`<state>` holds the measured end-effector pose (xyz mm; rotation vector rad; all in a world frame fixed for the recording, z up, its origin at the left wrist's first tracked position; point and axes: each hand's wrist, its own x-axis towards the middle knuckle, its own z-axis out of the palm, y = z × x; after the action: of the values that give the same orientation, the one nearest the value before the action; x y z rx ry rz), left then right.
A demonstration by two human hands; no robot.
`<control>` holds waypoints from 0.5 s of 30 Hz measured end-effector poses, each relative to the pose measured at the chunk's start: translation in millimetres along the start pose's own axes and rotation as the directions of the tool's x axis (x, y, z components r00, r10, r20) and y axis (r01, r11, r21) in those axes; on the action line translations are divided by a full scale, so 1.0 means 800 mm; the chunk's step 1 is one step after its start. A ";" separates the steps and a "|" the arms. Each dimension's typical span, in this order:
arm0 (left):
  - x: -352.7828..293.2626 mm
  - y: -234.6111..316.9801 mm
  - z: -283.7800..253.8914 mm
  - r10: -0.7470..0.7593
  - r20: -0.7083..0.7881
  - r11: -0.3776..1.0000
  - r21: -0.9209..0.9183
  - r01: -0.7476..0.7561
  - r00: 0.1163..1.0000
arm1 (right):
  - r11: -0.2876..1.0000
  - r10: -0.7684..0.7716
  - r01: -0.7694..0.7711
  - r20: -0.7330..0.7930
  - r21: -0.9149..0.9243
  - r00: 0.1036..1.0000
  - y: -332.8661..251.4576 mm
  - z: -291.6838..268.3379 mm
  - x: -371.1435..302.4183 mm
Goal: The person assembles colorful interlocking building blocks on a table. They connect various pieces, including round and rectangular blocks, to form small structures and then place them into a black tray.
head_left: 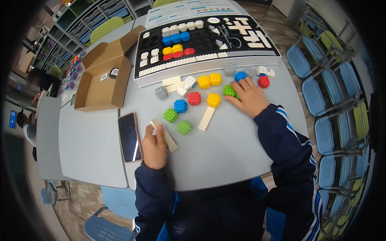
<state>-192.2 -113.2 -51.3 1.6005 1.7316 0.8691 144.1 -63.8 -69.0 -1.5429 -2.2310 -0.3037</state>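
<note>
My left hand (156, 148) pinches a cream studded plate (169, 139) between thumb and fingers, near the front of the table. Farther right, my right hand (253, 98) has its thumb and fingers closed around a green studded block (230, 90), partly covered by the fingers. Just beyond those fingertips sits a blue studded block (240, 76). Between my hands, a yellow block (214, 100) rests at the end of another cream plate (206, 119). Loose red (194, 98), blue (180, 106) and green blocks (184, 127) lie nearby.
A phone (130, 137) lies left of my left hand. Behind it stands an open cardboard box (96, 93). Across the back is a large parts tray (209, 66) holding white, blue, yellow and red pieces. Stacked blue chairs (315, 96) stand off the table's right side.
</note>
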 end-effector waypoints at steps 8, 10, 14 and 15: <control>0.009 -0.001 0.027 0.037 -0.131 0.904 0.427 0.023 0.991 | 0.972 -0.166 0.192 -0.182 0.134 0.969 -0.041 -0.020 0.021; 0.009 0.005 0.018 0.045 -0.116 0.848 0.530 0.024 0.992 | 0.966 -0.155 0.172 -0.097 0.192 0.983 -0.065 -0.017 0.024; -0.006 0.059 0.004 0.029 -0.129 0.874 0.484 0.038 0.991 | 0.973 -0.156 0.162 -0.051 0.167 0.986 -0.070 0.004 0.019; -0.015 0.072 0.006 0.011 -0.151 0.900 0.432 0.056 0.988 | 0.962 -0.131 0.152 -0.106 0.229 0.986 -0.071 0.001 0.019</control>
<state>-153.3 -121.9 -7.9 1.8274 2.1638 0.6297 86.8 -71.3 -59.7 -1.2255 -2.2199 -0.1392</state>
